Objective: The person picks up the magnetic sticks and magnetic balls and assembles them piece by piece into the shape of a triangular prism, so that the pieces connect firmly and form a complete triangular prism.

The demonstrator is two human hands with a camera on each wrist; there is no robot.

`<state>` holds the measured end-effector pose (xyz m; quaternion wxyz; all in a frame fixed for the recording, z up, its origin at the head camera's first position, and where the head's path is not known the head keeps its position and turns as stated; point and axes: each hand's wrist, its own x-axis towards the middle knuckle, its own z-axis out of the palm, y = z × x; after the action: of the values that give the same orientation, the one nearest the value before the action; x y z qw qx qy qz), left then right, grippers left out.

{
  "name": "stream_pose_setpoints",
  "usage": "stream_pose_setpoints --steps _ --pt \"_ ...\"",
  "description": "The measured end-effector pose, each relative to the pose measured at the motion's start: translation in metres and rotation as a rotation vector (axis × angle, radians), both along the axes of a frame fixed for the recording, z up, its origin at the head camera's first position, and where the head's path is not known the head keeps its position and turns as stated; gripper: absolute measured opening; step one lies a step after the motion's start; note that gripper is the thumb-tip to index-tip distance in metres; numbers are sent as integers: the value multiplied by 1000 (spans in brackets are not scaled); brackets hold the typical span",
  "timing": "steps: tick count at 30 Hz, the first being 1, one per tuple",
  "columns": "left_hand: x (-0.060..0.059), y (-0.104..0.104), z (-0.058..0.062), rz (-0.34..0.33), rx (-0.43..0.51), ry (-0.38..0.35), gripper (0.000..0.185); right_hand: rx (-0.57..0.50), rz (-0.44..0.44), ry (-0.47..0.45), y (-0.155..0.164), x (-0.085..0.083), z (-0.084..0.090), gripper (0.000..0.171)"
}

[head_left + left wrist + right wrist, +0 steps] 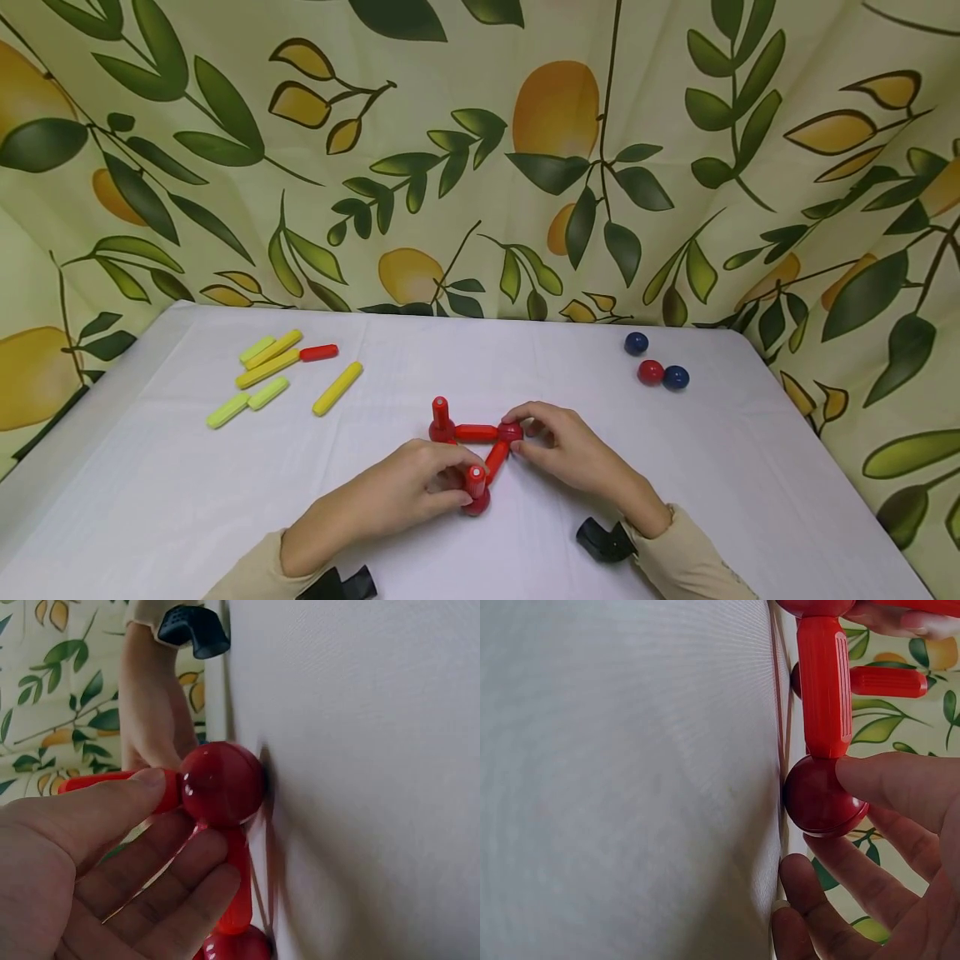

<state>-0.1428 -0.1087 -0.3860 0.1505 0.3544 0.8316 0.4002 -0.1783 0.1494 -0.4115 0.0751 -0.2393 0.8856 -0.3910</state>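
A triangle of red sticks and red balls lies on the white table. My left hand (393, 492) pinches the upright red stick (476, 480) that stands on the front ball (223, 784). At the right corner, my right hand (573, 446) holds another red ball (817, 799) between thumb and fingers. One red stick (824, 686) joins these two balls. A second red stick (476, 432) runs to the back left ball (442, 432), which also bears an upright red stick (440, 410). The side behind my left hand is mostly hidden.
Several yellow sticks (337, 389) and pale lime sticks (227, 412) lie at the back left, along with a red stick (319, 352). Two blue balls (636, 343) and a loose red ball (650, 372) sit at the back right. A leaf-patterned curtain (480, 208) hangs behind the table.
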Motion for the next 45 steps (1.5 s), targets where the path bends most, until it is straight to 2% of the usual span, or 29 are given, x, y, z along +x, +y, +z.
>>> stream_pose_setpoints --steps 4,7,11,15,19,22,29,33,39,42,45 --pt "-5 -11 7 18 -86 -38 23 13 -4 -8 -1 0 0 27" --pt "-12 -23 10 46 -168 -42 19 30 -19 -21 -2 0 1 27" --pt "-21 -36 9 152 -221 -16 8 41 -23 -32 -2 1 2 28" --pt "-25 -38 5 237 -201 19 22 42 1 -22 -2 1 2 28" --pt "-25 -35 0 189 -160 46 35 39 24 -13 -1 0 1 29" --pt "-24 -33 -2 144 -136 51 28 29 42 -9 -2 0 1 30" --pt "-24 -31 -5 115 -125 7 17 38 34 17 -2 2 0 33" --pt "-23 -29 -6 90 -116 -23 12 30 53 -18 -1 2 5 36" --pt "-22 -28 -5 96 -115 -15 10 53 220 -179 6 3 15 48" --pt "-21 -27 -4 108 -128 -11 9 47 315 -243 9 4 17 47" --pt "-21 -26 -4 116 -137 -9 9 27 368 -277 9 5 17 43"
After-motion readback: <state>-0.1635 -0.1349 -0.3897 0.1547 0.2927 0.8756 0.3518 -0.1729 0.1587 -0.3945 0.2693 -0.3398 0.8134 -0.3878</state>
